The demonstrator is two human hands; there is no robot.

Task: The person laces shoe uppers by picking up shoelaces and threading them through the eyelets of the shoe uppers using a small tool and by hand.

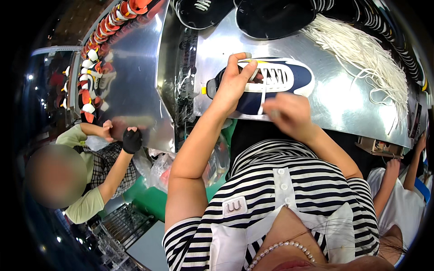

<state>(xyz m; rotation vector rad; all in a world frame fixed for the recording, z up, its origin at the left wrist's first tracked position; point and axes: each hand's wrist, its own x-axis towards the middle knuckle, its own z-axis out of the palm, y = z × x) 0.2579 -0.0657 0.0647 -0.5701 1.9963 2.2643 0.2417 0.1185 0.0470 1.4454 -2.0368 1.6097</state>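
A navy and white sneaker [300,80] lies on the shiny metal table [337,108], its toe to the right and its heel to the left. My left hand [234,83] grips it near the collar, thumb and index finger at the shoe's opening. White lacing crosses the tongue, and one loose white shoelace [263,92] runs from the eyelets toward me over the shoe's near side. At that lace's near end my right hand [291,116] is closed, the fingers curled and somewhat blurred. The hand hides part of the shoe's near edge.
A heap of white shoelaces [361,52] spreads over the table's right side. Black shoes [275,19] stand at the far edge. Left of a gap is another metal surface [138,67] with orange and white shoes [88,86]. There a co-worker's black-gloved hand [132,141] rests near the edge.
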